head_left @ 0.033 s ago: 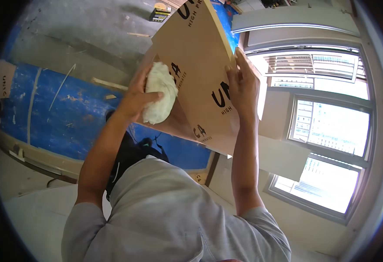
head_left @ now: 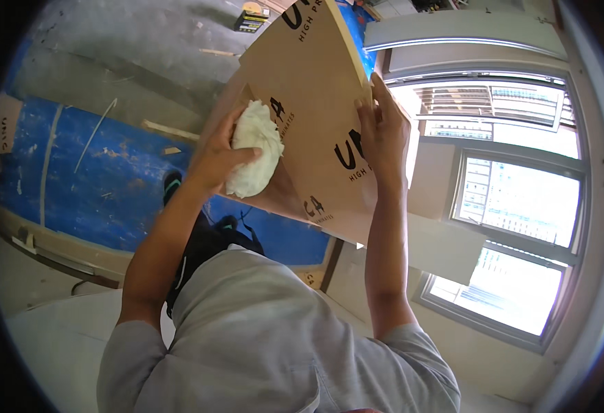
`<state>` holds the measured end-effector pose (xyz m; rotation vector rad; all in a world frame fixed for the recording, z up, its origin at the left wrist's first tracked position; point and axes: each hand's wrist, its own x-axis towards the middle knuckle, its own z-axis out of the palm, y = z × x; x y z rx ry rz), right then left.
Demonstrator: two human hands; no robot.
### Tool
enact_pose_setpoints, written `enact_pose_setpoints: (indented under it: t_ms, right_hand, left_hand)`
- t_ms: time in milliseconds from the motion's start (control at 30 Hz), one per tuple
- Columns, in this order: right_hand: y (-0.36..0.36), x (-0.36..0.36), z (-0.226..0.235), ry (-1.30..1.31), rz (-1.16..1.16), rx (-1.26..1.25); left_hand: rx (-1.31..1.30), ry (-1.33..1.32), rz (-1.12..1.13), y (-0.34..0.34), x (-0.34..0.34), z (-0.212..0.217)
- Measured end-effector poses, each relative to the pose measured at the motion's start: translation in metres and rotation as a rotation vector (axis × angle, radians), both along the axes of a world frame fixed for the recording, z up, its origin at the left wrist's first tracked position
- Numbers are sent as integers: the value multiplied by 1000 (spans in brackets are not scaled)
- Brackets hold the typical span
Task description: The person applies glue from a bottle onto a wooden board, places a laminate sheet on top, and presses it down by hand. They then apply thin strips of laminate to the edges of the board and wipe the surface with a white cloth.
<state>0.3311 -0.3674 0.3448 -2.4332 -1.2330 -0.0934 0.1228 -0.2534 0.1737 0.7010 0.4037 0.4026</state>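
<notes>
My left hand (head_left: pixel 218 155) is closed round a wadded white cloth (head_left: pixel 256 148), with the thumb across its near side. The cloth lies against or just above a brown panel piece (head_left: pixel 312 110) with dark printed lettering; whether it touches cannot be seen. The piece stands tilted in front of me, with a second brown face meeting it behind my left hand. My right hand (head_left: pixel 386 138) grips the right edge of this panel, its fingers bent and one stretched along the edge. Part of its grip is hidden behind the panel.
Blue sheeting (head_left: pixel 102 182) covers the floor at left, with a thin strip (head_left: pixel 97 134) and a wood stick (head_left: pixel 170 131) on it. A black and yellow box (head_left: pixel 252 18) stands on the grey floor beyond. Windows (head_left: pixel 518 199) line the right wall. My shoe (head_left: pixel 172 184) shows below.
The cloth and my left hand have shifted very slightly right and down. My shoe shows more at the left of the panel. The right hand keeps its place.
</notes>
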Motion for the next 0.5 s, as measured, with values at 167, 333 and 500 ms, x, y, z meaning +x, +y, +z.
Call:
enact_pose_setpoints:
  t_ms: [167,333,500]
  right_hand:
    - [10,2,-8,118,-122,58]
    - [14,6,-10,314,-115,93]
    - [9,8,-12,307,-87,96]
  left_hand:
    - [207,26,-85,-10,-2,-15]
    - [219,-7,-3,-4,-1,-13]
    - [555,-114,344,17,43,44]
